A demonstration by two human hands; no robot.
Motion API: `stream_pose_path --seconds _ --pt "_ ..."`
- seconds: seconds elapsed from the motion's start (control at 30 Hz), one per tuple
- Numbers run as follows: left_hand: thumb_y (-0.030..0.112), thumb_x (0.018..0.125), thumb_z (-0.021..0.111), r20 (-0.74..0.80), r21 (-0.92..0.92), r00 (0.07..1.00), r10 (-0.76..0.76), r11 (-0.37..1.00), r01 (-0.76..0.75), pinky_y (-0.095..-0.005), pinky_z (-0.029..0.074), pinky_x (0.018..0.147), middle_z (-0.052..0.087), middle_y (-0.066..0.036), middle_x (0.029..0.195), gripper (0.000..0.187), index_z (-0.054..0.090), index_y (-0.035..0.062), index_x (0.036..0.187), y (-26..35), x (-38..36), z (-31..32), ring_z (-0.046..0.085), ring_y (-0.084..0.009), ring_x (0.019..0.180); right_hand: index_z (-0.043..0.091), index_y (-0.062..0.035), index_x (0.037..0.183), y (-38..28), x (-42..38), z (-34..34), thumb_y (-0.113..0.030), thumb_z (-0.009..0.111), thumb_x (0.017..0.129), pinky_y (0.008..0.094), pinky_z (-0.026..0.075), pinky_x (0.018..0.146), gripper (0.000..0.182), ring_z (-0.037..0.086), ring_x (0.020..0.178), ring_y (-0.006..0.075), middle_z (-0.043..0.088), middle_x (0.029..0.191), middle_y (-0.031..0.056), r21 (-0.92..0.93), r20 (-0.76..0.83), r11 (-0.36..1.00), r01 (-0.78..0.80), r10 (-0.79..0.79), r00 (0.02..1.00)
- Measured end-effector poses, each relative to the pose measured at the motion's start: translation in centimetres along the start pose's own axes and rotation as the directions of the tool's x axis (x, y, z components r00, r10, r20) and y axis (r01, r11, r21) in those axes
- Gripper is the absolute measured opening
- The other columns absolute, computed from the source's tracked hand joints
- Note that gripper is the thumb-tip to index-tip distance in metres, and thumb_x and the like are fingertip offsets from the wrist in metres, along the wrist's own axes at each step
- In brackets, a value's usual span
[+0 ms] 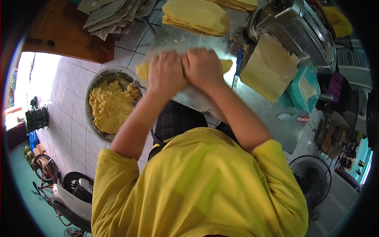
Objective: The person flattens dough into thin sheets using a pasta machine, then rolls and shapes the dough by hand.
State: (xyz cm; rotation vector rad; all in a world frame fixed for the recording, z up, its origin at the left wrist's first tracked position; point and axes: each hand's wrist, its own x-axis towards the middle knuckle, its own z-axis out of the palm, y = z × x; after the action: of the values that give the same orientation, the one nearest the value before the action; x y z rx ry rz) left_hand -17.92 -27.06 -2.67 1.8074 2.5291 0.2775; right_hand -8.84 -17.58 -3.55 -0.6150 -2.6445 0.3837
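A thick roll of yellow dough (142, 71) lies crosswise on the metal table (256, 126) in front of me. My left hand (167, 73) presses on its left part with the fingers curled over it. Beside it, touching at the thumbs, my right hand (203, 69) is likewise bent over the roll. Only the two ends of the roll show; its middle is hidden under my hands. A knife with a blue handle (239, 63) rests to the right of the roll. Farther back sits a stack of flat yellow dough sheets (195, 17).
At the left, a metal bowl (88, 104) holds a lumpy mass of yellow dough (112, 106). A metal machine (300, 29), a tan sheet (270, 67) and a teal container (304, 89) stand or lie at the right. A fan (311, 177) is lower right.
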Motion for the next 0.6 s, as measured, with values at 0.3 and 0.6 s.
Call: stream_pose_path --seconds 0.3,0.6 --pt "0.032 0.077 0.056 -0.236 0.001 0.969 -0.069 0.997 0.071 -0.0432 0.035 0.094 0.053 -0.013 0.118 0.042 0.057 0.0028 0.108 -2.4 6.1 1.9 0.045 -0.0286 0.115 0.063 -0.0047 0.08 2.8 6.3 2.1 -0.027 0.05 0.086 0.0447 0.048 0.071 0.027 0.06 0.083 0.0307 0.063 0.085 0.012 -0.066 -0.206 0.998 -0.004 -0.01 0.978" --pt "0.029 0.068 0.068 -0.267 -0.033 0.963 0.029 0.999 -0.04 -0.0488 0.024 0.104 0.042 -0.019 0.132 0.068 0.045 -0.0018 0.124 1.8 -6.2 -0.1 0.037 -0.0338 0.126 0.061 -0.0029 0.103 -2.0 -5.0 -1.2 -0.025 0.055 0.083 0.0412 0.037 0.086 0.03 0.054 0.099 0.0268 0.059 0.106 0.013 -0.071 -0.245 0.989 0.128 -0.142 0.959"
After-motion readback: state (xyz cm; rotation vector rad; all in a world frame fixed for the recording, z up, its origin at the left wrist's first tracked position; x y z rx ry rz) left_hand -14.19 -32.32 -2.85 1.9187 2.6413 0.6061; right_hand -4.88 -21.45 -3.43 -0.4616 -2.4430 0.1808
